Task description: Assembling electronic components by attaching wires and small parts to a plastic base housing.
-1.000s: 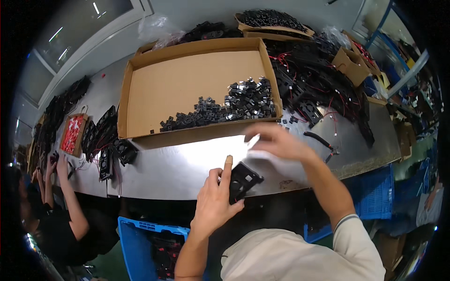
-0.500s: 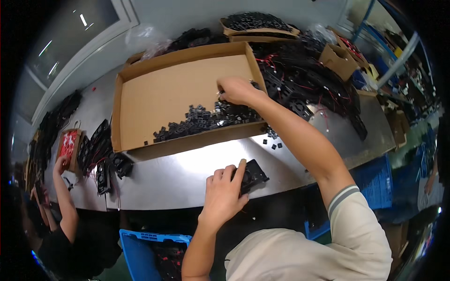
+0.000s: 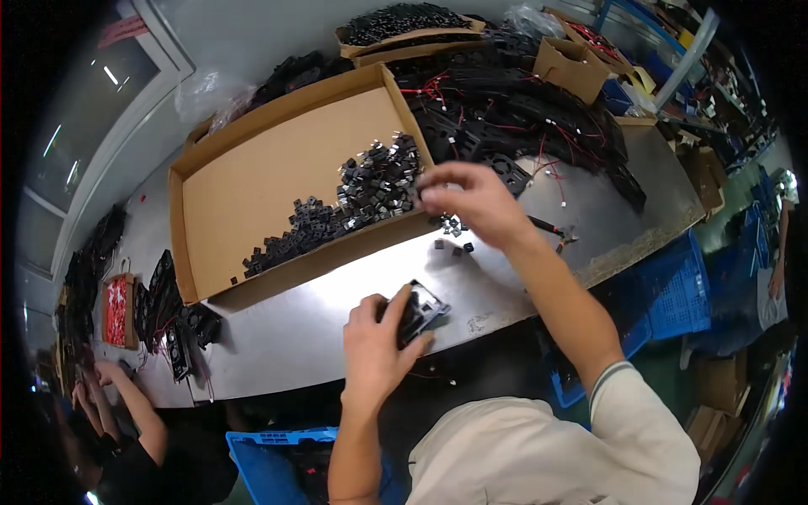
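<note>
My left hand [image 3: 377,352] grips a small black square plastic housing [image 3: 418,313] close to the table's front edge. Its face catches bright light, and my fingers cover its left side. My right hand [image 3: 473,202] is over the right front corner of a wide cardboard tray [image 3: 278,282], thumb and fingers pinched together. What sits between those fingertips is too small and blurred to make out. Inside the tray, a heap of small black square parts [image 3: 316,223] lies along the front and right, some with shiny metal bits. Several loose ones [image 3: 456,251] lie on the table beside the corner.
Wired black assemblies [image 3: 539,118] pile up behind and to the right. A dark-handled tool [image 3: 551,229] lies on the metal table [image 3: 328,341]. Blue crates [image 3: 252,459] stand below. At left, a co-worker's arm [image 3: 139,404] is near a box of red-and-white pieces [image 3: 119,311].
My right hand has come out of the tray toward me, fingers still pinched. The housing in my left hand has tilted. The whole view has shifted, and the co-worker's hand has left the red-and-white box.
</note>
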Motion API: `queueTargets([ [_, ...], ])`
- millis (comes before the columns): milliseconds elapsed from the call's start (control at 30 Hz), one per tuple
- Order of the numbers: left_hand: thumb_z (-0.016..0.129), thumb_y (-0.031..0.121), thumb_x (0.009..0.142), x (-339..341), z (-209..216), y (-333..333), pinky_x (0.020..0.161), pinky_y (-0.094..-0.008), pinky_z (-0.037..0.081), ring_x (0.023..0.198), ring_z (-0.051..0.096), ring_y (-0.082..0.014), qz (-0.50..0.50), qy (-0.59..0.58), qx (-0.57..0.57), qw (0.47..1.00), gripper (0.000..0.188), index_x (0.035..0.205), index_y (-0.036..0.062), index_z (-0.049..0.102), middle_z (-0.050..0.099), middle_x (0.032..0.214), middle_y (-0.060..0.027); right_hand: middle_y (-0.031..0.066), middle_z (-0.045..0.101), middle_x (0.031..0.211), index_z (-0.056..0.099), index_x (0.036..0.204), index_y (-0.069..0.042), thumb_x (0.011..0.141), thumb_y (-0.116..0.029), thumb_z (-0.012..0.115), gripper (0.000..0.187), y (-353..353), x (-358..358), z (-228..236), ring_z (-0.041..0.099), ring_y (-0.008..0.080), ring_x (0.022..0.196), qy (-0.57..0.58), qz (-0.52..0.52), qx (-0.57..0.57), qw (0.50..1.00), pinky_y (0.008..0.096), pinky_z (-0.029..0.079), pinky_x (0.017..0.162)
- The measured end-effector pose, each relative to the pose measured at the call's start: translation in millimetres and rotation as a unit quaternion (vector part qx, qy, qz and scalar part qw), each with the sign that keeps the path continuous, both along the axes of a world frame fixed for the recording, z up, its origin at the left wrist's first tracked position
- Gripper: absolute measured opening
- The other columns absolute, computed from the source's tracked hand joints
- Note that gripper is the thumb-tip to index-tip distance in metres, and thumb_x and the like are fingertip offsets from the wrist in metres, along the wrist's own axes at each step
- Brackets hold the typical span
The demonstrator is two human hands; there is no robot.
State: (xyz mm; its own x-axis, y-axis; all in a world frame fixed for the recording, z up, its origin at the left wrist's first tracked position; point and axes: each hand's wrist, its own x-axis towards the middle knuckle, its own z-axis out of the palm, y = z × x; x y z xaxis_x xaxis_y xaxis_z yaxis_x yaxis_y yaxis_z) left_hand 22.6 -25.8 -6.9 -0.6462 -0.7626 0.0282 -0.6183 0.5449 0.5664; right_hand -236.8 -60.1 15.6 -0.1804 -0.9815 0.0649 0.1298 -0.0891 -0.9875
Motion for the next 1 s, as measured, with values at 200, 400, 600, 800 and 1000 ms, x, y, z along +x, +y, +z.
queueTargets([
  [200, 0.076, 0.018, 0.085, 14, 0, 9, 0.092, -0.0345, 0.051, 0.104, 0.063, -0.0222, 0.146, 0.314, 0.307, 0.886, 0.063, 0.140, 0.0021, 0.050, 0.058, 0.127, -0.0125, 0.0125, 0.068, 0.106, 0.062, 0.116, 0.006, 0.090, 0.004, 0.066, 0.026, 91, 29, -24, 0.070, 0.0210, 0.098, -0.148, 0.003, 0.021, 0.989, 0.0299, 0.056, 0.085],
  [400, 0.069, 0.020, 0.094, 8, -12, 31, 0.092, -0.0369, 0.056, 0.113, 0.065, -0.0303, 0.160, 0.502, 0.429, 0.733, 0.062, 0.146, 0.0025, 0.039, 0.058, 0.128, -0.0156, 0.0106, 0.068, 0.106, 0.063, 0.117, 0.006, 0.093, 0.003, 0.063, 0.025, 107, 60, -31, 0.070, 0.0177, 0.095, -0.194, 0.023, 0.004, 0.981, 0.0282, 0.056, 0.082],
  [600, 0.068, 0.019, 0.095, 7, -18, 39, 0.095, -0.0351, 0.054, 0.109, 0.064, -0.0234, 0.129, 0.524, 0.433, 0.722, 0.057, 0.143, 0.0027, 0.041, 0.057, 0.129, -0.0132, 0.0087, 0.068, 0.105, 0.062, 0.117, 0.006, 0.095, 0.004, 0.060, 0.022, 110, 78, -27, 0.067, 0.0139, 0.094, -0.173, 0.070, 0.007, 0.982, 0.0279, 0.056, 0.086],
  [800, 0.072, 0.015, 0.089, 4, -14, 43, 0.101, -0.0341, 0.047, 0.117, 0.058, -0.0211, 0.130, 0.501, 0.397, 0.758, 0.061, 0.142, 0.0045, 0.043, 0.057, 0.128, -0.0097, 0.0058, 0.066, 0.106, 0.063, 0.117, 0.003, 0.096, 0.002, 0.061, 0.021, 107, 83, -26, 0.066, 0.0112, 0.095, -0.103, 0.053, 0.025, 0.993, 0.0255, 0.055, 0.085],
  [1000, 0.077, 0.013, 0.080, 1, 9, 25, 0.097, -0.0381, 0.047, 0.114, 0.059, -0.0284, 0.061, 0.282, 0.191, 0.938, 0.053, 0.129, 0.0085, 0.057, 0.055, 0.127, -0.0128, 0.0066, 0.066, 0.108, 0.061, 0.118, 0.002, 0.094, 0.004, 0.062, 0.025, 111, 74, -37, 0.065, 0.0125, 0.099, -0.127, 0.055, 0.018, 0.990, 0.0273, 0.053, 0.089],
])
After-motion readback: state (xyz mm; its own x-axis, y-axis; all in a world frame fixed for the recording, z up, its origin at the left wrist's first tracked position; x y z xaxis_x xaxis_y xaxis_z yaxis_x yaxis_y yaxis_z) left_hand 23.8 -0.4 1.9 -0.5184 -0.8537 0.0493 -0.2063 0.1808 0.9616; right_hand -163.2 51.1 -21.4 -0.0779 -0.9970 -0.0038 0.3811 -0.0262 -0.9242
